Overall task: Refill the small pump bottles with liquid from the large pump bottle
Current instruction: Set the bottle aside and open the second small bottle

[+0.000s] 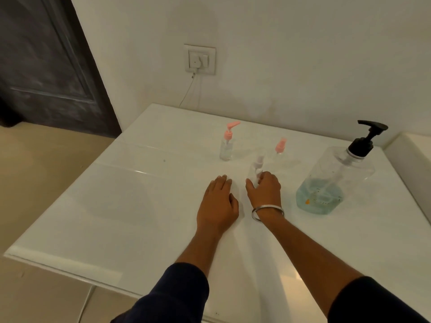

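Observation:
A large clear pump bottle (333, 180) with a black pump stands at the right of the white table (130, 206), its lower part filled with blue liquid. Three small clear bottles stand near the middle. One with a pink pump (226, 143) is at the back left, one with a pink top (280, 149) at the back right. The third, with a white top (256, 167), is nearest to me, and my right hand (264, 191) is wrapped around its base. My left hand (218, 203) lies flat on the table just left of it, fingers apart.
A wall socket (199, 59) with a plug and a white cable hangs behind the table. A dark door (46, 61) is at the far left. The table's left and front edges drop to a tiled floor. A white ledge (412, 164) borders the right side.

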